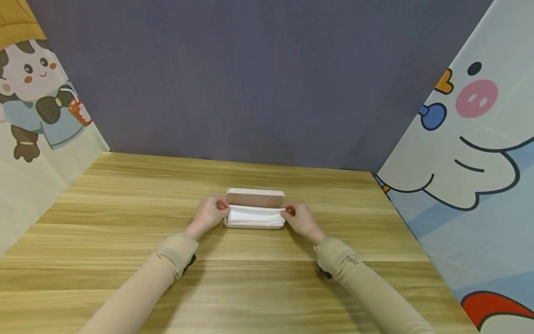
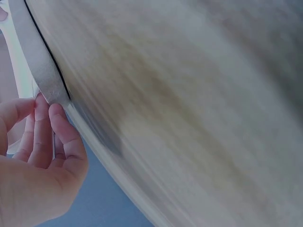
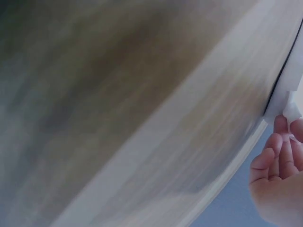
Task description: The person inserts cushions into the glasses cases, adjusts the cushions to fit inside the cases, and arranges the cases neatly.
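On the tabletop (image 1: 250,292), a white folded sheet (image 1: 255,215) is lying in an open case (image 1: 250,227)

At the left end of the case, the left hand (image 1: 207,213) is holding the sheet's edge in a narrow grip, with thumb against fingers. At the right end, the right hand (image 1: 303,222) is pinching the sheet in a similar way. On the far side, the brown-lined lid (image 1: 255,200) is standing open. Whether the sheet is cloth or paper, I cannot tell. At its near right corner, several layers are showing loosely, close to the rim.

In my judgement, if one hand is pulling more strongly than the other, the sheet could be turning crooked or losing its folds. If loose layers are lying over the rim, the lid could be catching them while closing. The case is looking rather light, so a sideways pull could also be dragging it along.
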The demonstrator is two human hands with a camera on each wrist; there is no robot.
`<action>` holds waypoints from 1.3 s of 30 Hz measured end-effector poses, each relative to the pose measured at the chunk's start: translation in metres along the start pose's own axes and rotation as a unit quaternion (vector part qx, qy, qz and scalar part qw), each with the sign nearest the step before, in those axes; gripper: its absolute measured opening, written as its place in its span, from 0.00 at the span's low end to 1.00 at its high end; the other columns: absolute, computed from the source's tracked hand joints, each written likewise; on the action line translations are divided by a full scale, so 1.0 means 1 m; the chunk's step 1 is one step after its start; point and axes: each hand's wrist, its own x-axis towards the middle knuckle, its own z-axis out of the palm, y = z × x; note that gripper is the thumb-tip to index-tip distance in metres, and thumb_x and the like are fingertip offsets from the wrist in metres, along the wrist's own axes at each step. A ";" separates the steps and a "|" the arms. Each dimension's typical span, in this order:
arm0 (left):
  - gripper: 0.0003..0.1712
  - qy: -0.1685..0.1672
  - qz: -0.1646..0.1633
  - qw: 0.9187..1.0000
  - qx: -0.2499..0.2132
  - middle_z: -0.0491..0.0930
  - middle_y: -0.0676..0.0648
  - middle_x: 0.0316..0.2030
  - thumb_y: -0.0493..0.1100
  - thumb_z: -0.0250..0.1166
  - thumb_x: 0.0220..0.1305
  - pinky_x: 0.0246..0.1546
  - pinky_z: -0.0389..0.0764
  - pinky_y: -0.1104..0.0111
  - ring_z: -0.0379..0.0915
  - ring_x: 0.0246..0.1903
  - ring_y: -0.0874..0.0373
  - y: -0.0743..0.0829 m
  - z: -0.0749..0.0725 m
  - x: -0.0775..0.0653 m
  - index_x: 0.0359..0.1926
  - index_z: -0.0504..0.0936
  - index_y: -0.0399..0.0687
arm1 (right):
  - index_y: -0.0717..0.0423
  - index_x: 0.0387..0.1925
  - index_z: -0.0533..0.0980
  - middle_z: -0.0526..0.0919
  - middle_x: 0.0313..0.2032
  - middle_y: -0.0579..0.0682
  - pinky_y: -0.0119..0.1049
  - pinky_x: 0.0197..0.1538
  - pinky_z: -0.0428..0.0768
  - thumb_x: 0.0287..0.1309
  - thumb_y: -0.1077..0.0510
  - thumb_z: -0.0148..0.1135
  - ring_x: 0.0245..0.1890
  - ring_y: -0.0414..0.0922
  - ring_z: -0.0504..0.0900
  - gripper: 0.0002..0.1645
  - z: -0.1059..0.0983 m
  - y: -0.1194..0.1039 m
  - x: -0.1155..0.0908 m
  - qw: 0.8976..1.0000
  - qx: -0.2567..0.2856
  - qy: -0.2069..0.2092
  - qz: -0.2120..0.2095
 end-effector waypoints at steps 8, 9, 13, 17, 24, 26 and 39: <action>0.05 0.008 0.002 1.000 0.008 0.83 0.37 0.34 0.34 0.62 0.60 0.36 0.80 0.65 0.78 0.35 0.50 0.001 0.002 0.001 0.36 0.81 0.34 | 0.65 0.44 0.79 0.84 0.35 0.57 0.36 0.39 0.79 0.62 0.60 0.60 0.35 0.46 0.79 0.13 0.002 0.000 0.000 1.000 0.001 0.001 0.006; 0.05 0.011 0.003 1.000 0.009 0.83 0.37 0.34 0.34 0.62 0.60 0.37 0.81 0.64 0.79 0.36 0.50 0.002 0.002 0.001 0.35 0.81 0.34 | 0.65 0.44 0.79 0.84 0.35 0.57 0.36 0.39 0.79 0.62 0.60 0.60 0.35 0.46 0.79 0.13 0.002 0.000 0.001 1.000 0.002 0.003 0.004; 0.05 0.019 0.008 1.000 0.013 0.83 0.37 0.33 0.34 0.62 0.60 0.38 0.81 0.62 0.79 0.36 0.49 0.002 0.001 0.001 0.35 0.81 0.34 | 0.64 0.44 0.79 0.84 0.35 0.56 0.35 0.38 0.79 0.63 0.59 0.59 0.35 0.45 0.79 0.13 0.002 0.000 0.001 1.000 -0.005 0.003 0.002; 0.05 0.022 0.007 1.000 0.012 0.83 0.37 0.32 0.34 0.62 0.59 0.38 0.80 0.62 0.79 0.35 0.49 0.004 0.000 0.000 0.34 0.81 0.34 | 0.63 0.46 0.79 0.84 0.36 0.56 0.36 0.37 0.79 0.63 0.59 0.59 0.34 0.45 0.79 0.14 0.003 0.001 0.001 1.000 -0.024 0.004 -0.006; 0.05 0.029 0.004 0.999 0.016 0.83 0.37 0.32 0.34 0.62 0.58 0.38 0.80 0.62 0.79 0.34 0.49 0.004 -0.001 0.000 0.34 0.81 0.34 | 0.61 0.44 0.80 0.84 0.35 0.54 0.34 0.36 0.78 0.63 0.58 0.60 0.32 0.43 0.78 0.12 0.004 -0.002 0.001 0.999 -0.030 0.008 -0.009; 0.05 0.031 0.004 0.999 0.016 0.83 0.37 0.32 0.34 0.62 0.58 0.39 0.80 0.62 0.79 0.35 0.49 0.004 -0.001 0.000 0.34 0.81 0.34 | 0.61 0.43 0.80 0.84 0.34 0.54 0.33 0.34 0.76 0.63 0.58 0.60 0.31 0.42 0.77 0.12 0.004 -0.004 0.002 0.999 -0.031 0.009 -0.009; 0.06 0.040 0.008 0.999 0.033 0.83 0.37 0.33 0.33 0.61 0.56 0.38 0.80 0.60 0.79 0.35 0.48 0.007 0.000 0.000 0.33 0.81 0.34 | 0.63 0.40 0.81 0.83 0.31 0.54 0.31 0.32 0.74 0.61 0.60 0.61 0.29 0.41 0.75 0.09 0.008 -0.007 0.005 0.999 -0.040 0.017 -0.033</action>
